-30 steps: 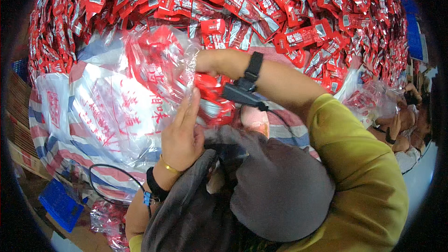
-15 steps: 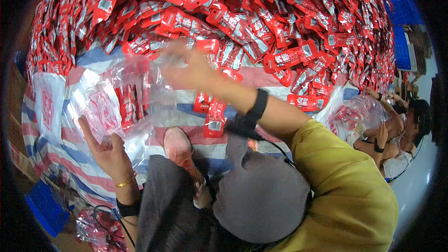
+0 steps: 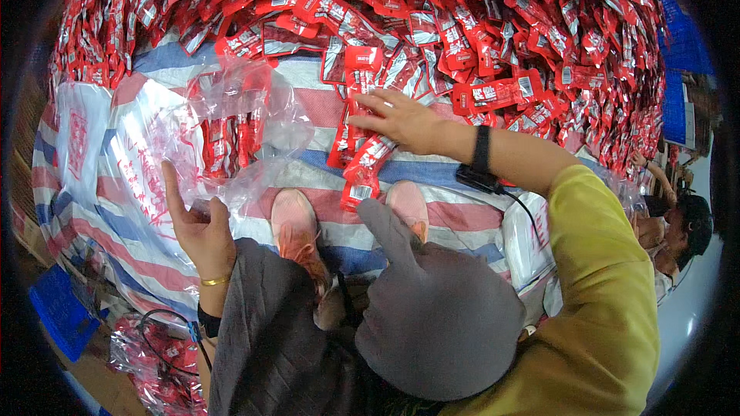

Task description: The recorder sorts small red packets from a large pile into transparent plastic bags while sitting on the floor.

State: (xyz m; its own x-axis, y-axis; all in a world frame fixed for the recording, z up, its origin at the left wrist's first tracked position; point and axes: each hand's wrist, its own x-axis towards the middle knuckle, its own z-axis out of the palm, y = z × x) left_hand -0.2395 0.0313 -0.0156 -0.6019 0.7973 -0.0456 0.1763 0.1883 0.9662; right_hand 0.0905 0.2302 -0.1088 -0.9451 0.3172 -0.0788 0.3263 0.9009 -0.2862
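My left hand (image 3: pixel 202 235) is beside a clear plastic bag (image 3: pixel 289 119), its thumb and index finger stretched apart and the other fingers partly hidden. Several slim red packets (image 3: pixel 220 142) lie in the bag, which has red print on its near side. My right hand (image 3: pixel 405 122) reaches over a few loose red packets (image 3: pixel 364 62) on the striped sheet, fingers spread and the tips at one of them. Another red packet (image 3: pixel 361 189) with a barcode lies just below that hand, towards my shoes.
A large heap of red packets (image 3: pixel 478 38) fills the far side. Flat white printed bags (image 3: pixel 81 127) lie at left on the striped sheet (image 3: pixel 347 258), another white bundle (image 3: pixel 528 235) at right. Blue crates (image 3: pixel 65 312) stand at the edges. Another person (image 3: pixel 682 227) sits at far right.
My right hand has moved right, from near the bag's opening to the loose packets. My left hand stays by the bag, shifted slightly in view. The bag's opening has settled.
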